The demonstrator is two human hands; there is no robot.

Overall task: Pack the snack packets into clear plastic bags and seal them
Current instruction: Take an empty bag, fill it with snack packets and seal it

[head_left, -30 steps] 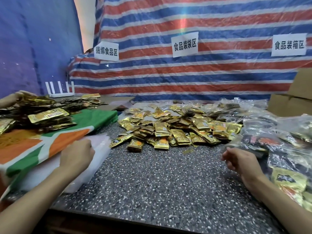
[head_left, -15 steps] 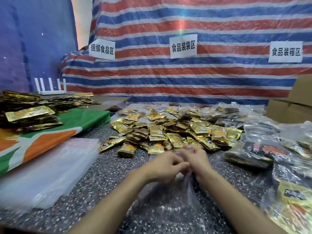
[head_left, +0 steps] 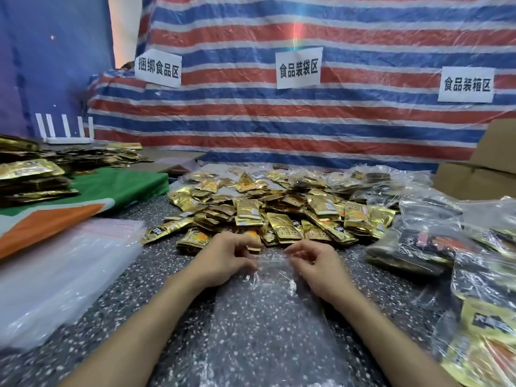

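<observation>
left hand (head_left: pixel 223 261), right hand (head_left: pixel 318 269) moved apart | fingers (head_left: pixel 245 247) pinch clear bag (head_left: pixel 262 317) mouth | packet pile (head_left: pixel 279 213) just beyond

The clear bag (head_left: pixel 265 317) is cut off by the bottom edge.

Head camera looks forward, down over table (head_left: pixel 167 280).

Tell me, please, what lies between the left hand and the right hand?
In the head view, the mouth end of the clear plastic bag lies between the left hand and the right hand, flat on the speckled table.
</observation>
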